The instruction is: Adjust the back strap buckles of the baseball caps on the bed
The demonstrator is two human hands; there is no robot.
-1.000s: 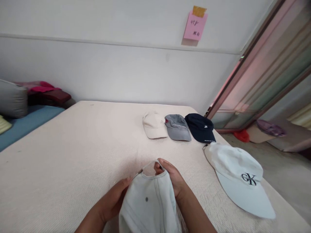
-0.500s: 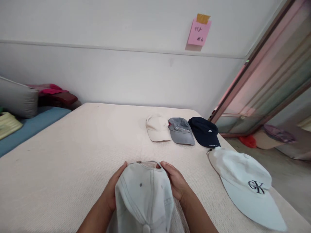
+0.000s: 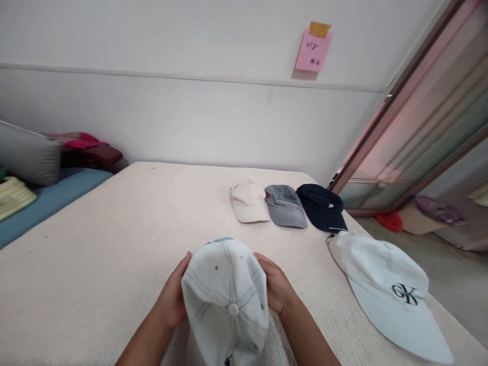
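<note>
A pale, whitish baseball cap [image 3: 229, 300] is held low in front of me, its crown and top button facing up. My left hand [image 3: 175, 295] grips its left side, with the fingers partly hidden behind the fabric. On the opposite side my right hand [image 3: 275, 284] holds the cap the same way. A dark mark shows at the crown's lower front, cut off by the bottom of the view. To the right lies a large white cap [image 3: 381, 269] with black letters, its brim pointing toward me.
A cream cap [image 3: 248, 201], a grey cap [image 3: 285, 206] and a navy cap [image 3: 322, 206] lie in a row on the cream-covered surface [image 3: 114, 254]. Behind stands a white wall [image 3: 171, 122] with a pink note [image 3: 313, 51]. A grey cushion [image 3: 30, 155] is at left.
The held cap has tilted, so its top button has moved up in view and the rear strap opening is out of sight. Both hands keep their hold.
</note>
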